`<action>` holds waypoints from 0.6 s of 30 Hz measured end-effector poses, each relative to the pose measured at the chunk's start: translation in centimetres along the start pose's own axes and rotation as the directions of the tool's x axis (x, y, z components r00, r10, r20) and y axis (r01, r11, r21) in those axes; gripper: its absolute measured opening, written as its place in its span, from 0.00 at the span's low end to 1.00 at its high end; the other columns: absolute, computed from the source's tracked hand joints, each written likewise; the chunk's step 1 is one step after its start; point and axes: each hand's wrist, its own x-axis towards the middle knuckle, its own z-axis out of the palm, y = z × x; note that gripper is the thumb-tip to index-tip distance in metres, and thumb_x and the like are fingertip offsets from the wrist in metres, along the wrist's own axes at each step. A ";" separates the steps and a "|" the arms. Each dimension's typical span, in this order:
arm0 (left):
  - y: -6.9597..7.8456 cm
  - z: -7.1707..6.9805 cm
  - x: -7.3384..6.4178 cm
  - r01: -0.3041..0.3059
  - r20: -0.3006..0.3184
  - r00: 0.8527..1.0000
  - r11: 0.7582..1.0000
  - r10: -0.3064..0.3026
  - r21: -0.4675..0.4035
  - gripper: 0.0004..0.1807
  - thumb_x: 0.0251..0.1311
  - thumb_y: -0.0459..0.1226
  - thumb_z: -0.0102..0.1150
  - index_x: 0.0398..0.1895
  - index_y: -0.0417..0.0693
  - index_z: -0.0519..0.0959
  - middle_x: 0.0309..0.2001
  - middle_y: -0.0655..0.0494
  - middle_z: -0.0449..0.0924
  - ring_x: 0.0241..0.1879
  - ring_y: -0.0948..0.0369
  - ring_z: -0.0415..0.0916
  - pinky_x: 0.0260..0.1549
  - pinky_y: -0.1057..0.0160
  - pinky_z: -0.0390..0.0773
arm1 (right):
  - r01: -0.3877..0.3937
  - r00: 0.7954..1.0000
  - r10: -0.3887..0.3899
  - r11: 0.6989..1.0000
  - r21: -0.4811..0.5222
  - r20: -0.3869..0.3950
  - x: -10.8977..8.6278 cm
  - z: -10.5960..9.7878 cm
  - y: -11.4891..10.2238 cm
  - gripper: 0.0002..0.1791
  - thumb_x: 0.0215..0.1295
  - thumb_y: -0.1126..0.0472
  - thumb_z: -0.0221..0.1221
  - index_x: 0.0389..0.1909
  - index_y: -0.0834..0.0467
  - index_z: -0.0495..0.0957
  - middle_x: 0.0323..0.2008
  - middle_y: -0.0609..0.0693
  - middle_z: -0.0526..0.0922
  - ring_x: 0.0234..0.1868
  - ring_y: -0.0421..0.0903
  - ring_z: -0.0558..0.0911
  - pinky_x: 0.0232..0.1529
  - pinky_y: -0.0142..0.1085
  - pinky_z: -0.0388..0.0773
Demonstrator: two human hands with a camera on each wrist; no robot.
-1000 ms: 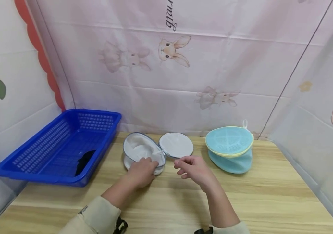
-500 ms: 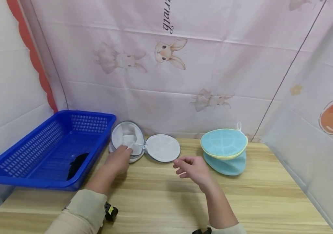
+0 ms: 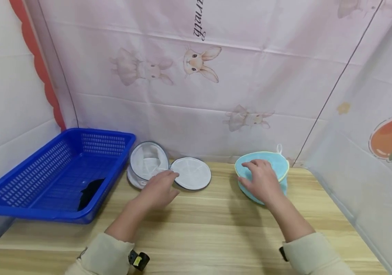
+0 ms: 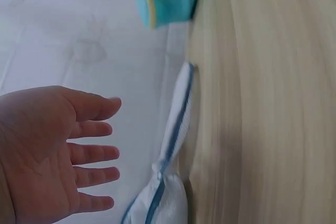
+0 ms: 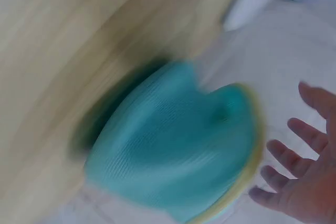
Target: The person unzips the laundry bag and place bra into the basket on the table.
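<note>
A white mesh laundry bag [image 3: 148, 162] with dark blue trim stands beside the basket, its round lid [image 3: 191, 173] folded out flat to the right. My left hand [image 3: 158, 191] hovers in front of that bag, fingers apart and holding nothing; the left wrist view shows its palm with the fingers spread. Over a turquoise mesh bag [image 3: 251, 193] with yellow trim is my right hand [image 3: 262, 181], fingers loosely spread. In the right wrist view the fingers stay apart from the blurred turquoise bag [image 5: 168, 135].
A blue plastic basket [image 3: 113, 134] stands at the left, with a black cloth item [image 3: 90, 194] inside. Behind the wooden table [image 3: 199, 236] hangs a pink rabbit-print sheet [image 3: 168, 95]. White printed sheets flank both sides.
The white bag shifts left towards the basket with its lid, then my left hand lets go and moves right. My right hand moves right, over the turquoise bag.
</note>
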 end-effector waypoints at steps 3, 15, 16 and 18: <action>0.9 0.3 -0.4 -0.015 -0.001 1.000 0.999 0.015 -0.043 0.27 0.60 0.39 0.65 0.60 0.34 0.74 0.59 0.39 0.76 0.62 0.44 0.72 0.63 0.46 0.69 | 0.077 0.996 -0.064 0.972 -0.224 0.062 -0.2 0.4 1.9 0.38 0.50 0.46 0.73 0.62 0.56 0.75 0.62 0.63 0.73 0.67 0.66 0.65 0.62 0.68 0.62; 2.0 0.9 -1.2 -0.006 0.008 1.000 0.989 0.007 -0.148 0.23 0.62 0.39 0.64 0.58 0.40 0.77 0.58 0.45 0.78 0.62 0.49 0.73 0.63 0.49 0.70 | 0.301 0.877 -0.428 0.843 -0.446 -0.217 -0.6 3.3 6.7 0.25 0.54 0.58 0.68 0.55 0.57 0.79 0.51 0.60 0.82 0.51 0.61 0.80 0.50 0.62 0.76; 2.0 0.9 -1.2 -0.009 0.005 1.000 0.989 0.010 -0.149 0.23 0.62 0.39 0.64 0.58 0.40 0.77 0.58 0.45 0.78 0.62 0.49 0.73 0.63 0.49 0.70 | 0.304 0.867 -0.429 0.858 -0.414 -0.254 -0.6 3.4 6.7 0.25 0.53 0.60 0.67 0.55 0.57 0.80 0.50 0.60 0.82 0.51 0.61 0.81 0.49 0.61 0.76; 2.1 0.9 -1.3 -0.019 0.000 1.000 0.987 0.019 -0.161 0.22 0.62 0.39 0.63 0.58 0.40 0.77 0.58 0.45 0.78 0.62 0.49 0.73 0.63 0.49 0.70 | 0.313 0.855 -0.418 0.888 -0.337 -0.307 -0.5 3.4 6.5 0.26 0.53 0.62 0.67 0.56 0.57 0.80 0.51 0.60 0.82 0.51 0.61 0.80 0.50 0.60 0.76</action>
